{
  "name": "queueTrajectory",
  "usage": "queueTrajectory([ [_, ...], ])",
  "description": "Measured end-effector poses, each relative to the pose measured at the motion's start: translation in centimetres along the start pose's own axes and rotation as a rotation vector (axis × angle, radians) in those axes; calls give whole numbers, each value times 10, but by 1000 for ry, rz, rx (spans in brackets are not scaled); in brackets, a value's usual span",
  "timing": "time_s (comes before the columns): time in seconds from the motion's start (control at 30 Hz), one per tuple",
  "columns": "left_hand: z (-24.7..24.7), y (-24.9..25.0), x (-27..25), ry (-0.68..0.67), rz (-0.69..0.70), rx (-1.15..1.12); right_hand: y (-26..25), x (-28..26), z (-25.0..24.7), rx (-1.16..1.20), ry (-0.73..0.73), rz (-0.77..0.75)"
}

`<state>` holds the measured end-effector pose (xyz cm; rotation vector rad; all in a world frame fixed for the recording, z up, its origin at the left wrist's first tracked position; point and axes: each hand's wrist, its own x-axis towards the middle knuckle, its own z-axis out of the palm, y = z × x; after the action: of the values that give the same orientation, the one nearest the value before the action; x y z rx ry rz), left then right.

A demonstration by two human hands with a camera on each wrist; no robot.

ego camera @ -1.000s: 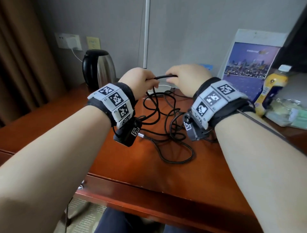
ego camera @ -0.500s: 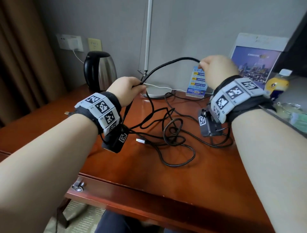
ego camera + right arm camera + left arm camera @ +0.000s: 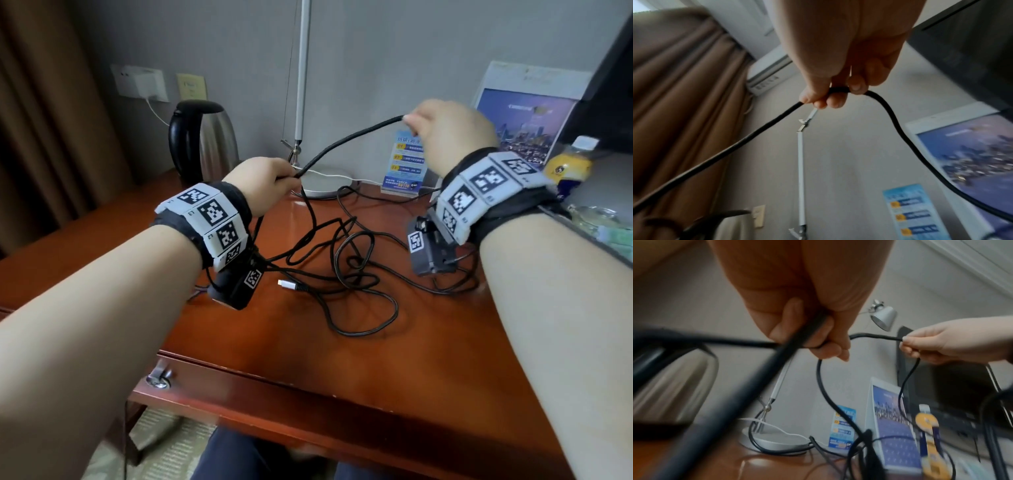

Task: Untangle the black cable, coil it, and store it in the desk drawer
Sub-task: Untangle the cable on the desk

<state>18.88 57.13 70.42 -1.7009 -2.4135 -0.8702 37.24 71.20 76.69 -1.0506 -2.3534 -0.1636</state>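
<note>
Spanning the gap between both raised hands, a thin, matte black cable (image 3: 346, 141) slopes upward from the left hand (image 3: 263, 183), which grips it in curled fingers, to the right hand (image 3: 448, 132), which pinches it. Its remainder lies in tangled loops on the glossy reddish-brown wooden worktop (image 3: 394, 370), silver plug (image 3: 286, 284) exposed.

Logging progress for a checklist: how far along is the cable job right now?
Early. Done: nothing finished yet. In hand: the left hand and right hand hold a stretch of the black cable raised between them. Left: the tangle on the desk is unsorted, nothing is coiled, and the drawer looks closed.
</note>
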Motion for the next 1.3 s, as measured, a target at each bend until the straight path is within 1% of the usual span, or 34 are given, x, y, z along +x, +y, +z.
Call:
queueTrajectory([
  [0.07,1,2,0,-39,10,26,12,-1,3,-5,-19,71],
  [0.1,1,4,0,-40,13,28,15,-1,7,-31,-54,97],
  [0.17,0,12,0,-21,9,20,13,-2,18,-129,-174,106],
  [0.23,0,20,2,-20,5,27,-1,-7,28,-210,-252,21],
  [0.37,3,27,3,-18,3,67,-42,-15,31,-105,-318,-273],
  [0.43,2,24,1,2,-12,54,-48,-11,28,-79,-332,-296],
  [0.5,-1,15,-3,17,-26,45,-37,-5,24,-47,-254,-232],
  [0.6,-5,2,-8,12,-53,46,-8,0,23,75,-153,-36],
  [0.67,-6,0,-11,0,-55,49,2,-3,24,80,-146,60],
  [0.7,-6,1,-11,-3,-49,53,3,-6,24,43,-173,84],
  [0.73,-5,2,-11,-4,-44,57,2,-8,26,-12,-201,74],
  [0.8,-4,6,-10,-2,-37,52,-7,-15,31,-119,-250,-27],
  [0.83,-4,9,-10,-3,-34,48,-15,-18,33,-118,-267,-78],
  [0.93,-2,17,-7,-10,-11,58,-43,-21,33,13,-322,-230],
  [1.0,-3,19,-8,5,-1,49,-53,-15,30,52,-368,-257],
  [1.03,-4,18,-8,20,0,35,-54,-12,27,46,-385,-241],
  [1.07,-4,16,-9,34,1,20,-52,-9,27,42,-361,-228],
  [1.13,-5,9,-11,46,-7,2,-40,-6,27,89,-256,-192],
  [1.23,-5,1,-16,56,-35,-7,-19,-5,31,256,-104,-47],
  [1.3,-4,-2,-19,68,-49,-18,-8,-5,31,253,-53,36],
])
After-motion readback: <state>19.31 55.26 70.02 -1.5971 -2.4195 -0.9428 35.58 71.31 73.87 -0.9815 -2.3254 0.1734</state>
